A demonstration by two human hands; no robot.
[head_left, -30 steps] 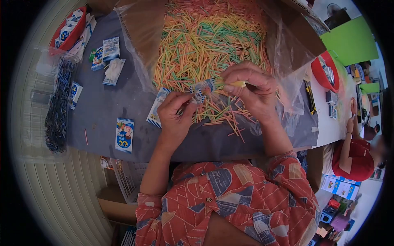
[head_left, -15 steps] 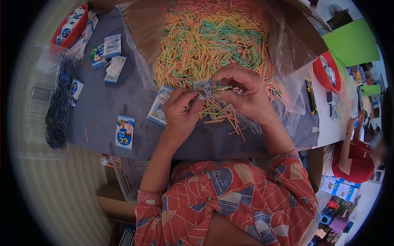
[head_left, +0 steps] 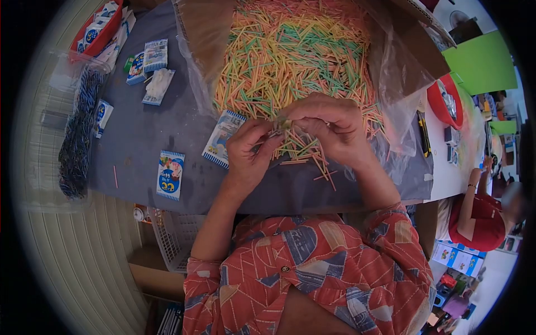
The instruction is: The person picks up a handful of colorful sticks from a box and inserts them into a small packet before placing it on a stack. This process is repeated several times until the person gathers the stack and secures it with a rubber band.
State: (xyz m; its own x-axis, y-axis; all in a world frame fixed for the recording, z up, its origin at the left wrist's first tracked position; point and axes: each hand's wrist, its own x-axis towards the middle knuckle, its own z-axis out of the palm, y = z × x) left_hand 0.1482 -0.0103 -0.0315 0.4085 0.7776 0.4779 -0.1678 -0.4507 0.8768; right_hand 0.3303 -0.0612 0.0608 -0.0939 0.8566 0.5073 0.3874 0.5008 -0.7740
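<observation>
My left hand [head_left: 248,148] is closed, its thumb and fingers pinching a small printed packet [head_left: 282,123]. My right hand [head_left: 332,125] meets it from the other side, thumb and forefinger pressed together at the packet's end. Some pale greenish sticks show there, though the fingers hide most of the packet and its contents. Both hands hover above the near edge of a big heap of thin pink, yellow and green sticks [head_left: 290,67]. Just beyond my left hand, a larger blue-and-white packet [head_left: 223,138] lies on the table.
A cardboard box [head_left: 204,39] lined with clear plastic surrounds the heap. To the left are another packet [head_left: 170,175], a clear tray of dark strips [head_left: 84,134] and a red basket [head_left: 97,36]. A yellow-black cutter [head_left: 423,134] and red bowl [head_left: 445,103] lie right, near a co-worker [head_left: 480,218].
My hands have drawn closer together. The packet has turned, so less of its print shows, and the sticks that stuck out between my right fingers are now mostly hidden. The view has shifted slightly.
</observation>
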